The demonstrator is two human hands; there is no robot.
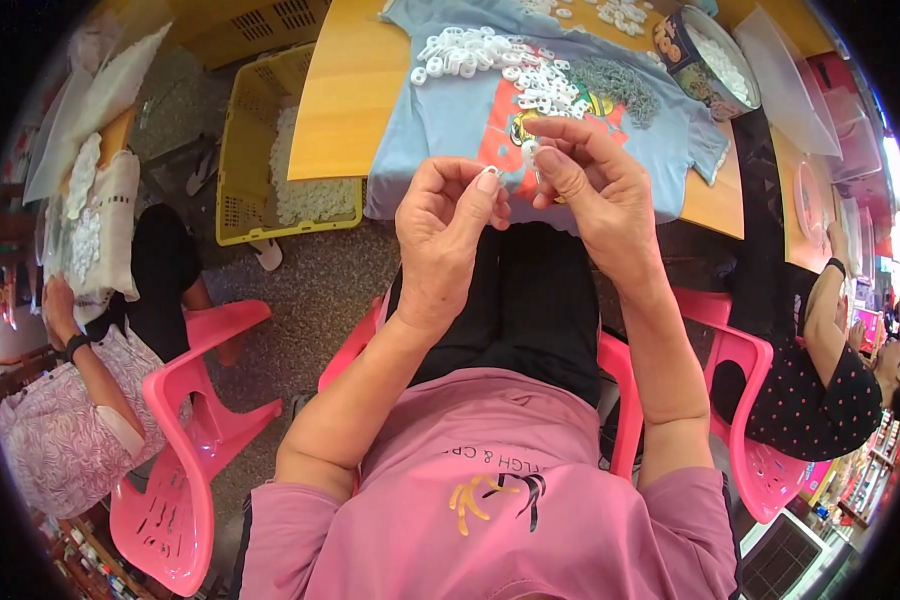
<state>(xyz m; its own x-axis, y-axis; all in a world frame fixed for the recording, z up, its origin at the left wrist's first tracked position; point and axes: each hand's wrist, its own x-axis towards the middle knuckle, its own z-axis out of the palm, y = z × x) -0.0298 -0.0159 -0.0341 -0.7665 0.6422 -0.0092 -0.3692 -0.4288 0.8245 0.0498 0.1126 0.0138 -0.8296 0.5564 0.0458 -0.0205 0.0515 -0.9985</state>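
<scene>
My left hand point(440, 235) is closed in a pinch on a small white plastic piece point(491, 171) with a looped end. My right hand point(600, 190) pinches another small white plastic piece point(529, 153) between thumb and fingers. Both hands are raised close together above my lap, at the near edge of the table. Just beyond them, a pale blue shirt point(395, 140) with a red print covers part of the wooden table point(332, 95). On the cloth lie a pile of white oval plastic pieces point(470, 52) and a heap of small grey metal parts point(618, 88).
A yellow crate point(232, 190) holding white pieces stands left of the table. At the table's far right is a round tub point(688, 75) of white pieces. Pink chairs point(175, 470) stand on both sides. Co-workers sit at the left point(80, 420) and right point(820, 390).
</scene>
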